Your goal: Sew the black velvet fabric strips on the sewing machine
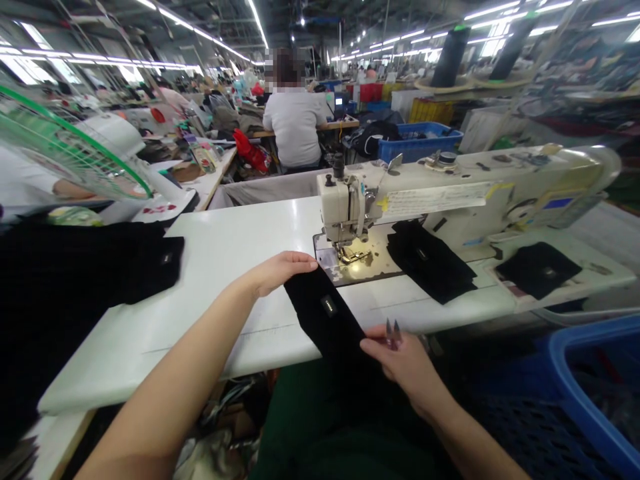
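Note:
A narrow black fabric piece [325, 317] with a small label lies slanted on the white sewing table [225, 267], running from the needle plate toward me. My left hand [280, 270] lies flat with fingers stretched out, touching its far end. My right hand [400, 357] pinches the near end at the table's front edge and also holds small thread snips [393, 331], points up. The sewing machine [450, 193] stands just behind, its presser foot [350, 253] a little beyond the fabric.
More black pieces lie under the machine arm [430, 263] and at its right [537, 269]. A big black stack [75, 280] covers the table's left. A green fan guard [65, 147] is at far left, a blue crate [595, 393] at lower right. A seated person [295, 120] works ahead.

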A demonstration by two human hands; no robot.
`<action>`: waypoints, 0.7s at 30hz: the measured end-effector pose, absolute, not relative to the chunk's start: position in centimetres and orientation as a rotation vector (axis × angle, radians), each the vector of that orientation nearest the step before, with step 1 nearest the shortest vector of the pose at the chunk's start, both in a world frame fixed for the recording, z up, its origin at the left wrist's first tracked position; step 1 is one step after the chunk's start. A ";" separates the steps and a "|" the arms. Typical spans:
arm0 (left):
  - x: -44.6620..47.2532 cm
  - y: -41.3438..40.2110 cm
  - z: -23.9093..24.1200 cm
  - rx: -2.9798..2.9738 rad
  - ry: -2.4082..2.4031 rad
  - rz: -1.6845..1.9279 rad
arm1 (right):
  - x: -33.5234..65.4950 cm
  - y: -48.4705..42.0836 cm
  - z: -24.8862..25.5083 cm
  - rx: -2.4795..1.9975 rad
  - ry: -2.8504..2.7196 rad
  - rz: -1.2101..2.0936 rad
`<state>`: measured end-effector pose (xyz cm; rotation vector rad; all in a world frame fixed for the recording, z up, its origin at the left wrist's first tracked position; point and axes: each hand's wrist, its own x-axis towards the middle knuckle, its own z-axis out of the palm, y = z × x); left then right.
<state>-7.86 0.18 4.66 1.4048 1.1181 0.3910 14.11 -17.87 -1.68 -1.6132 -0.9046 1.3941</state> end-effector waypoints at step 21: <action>-4.2 1.2 -2.3 2.641 1.004 0.673 | 12.4 -17.8 -2.9 -1.496 -1.432 0.785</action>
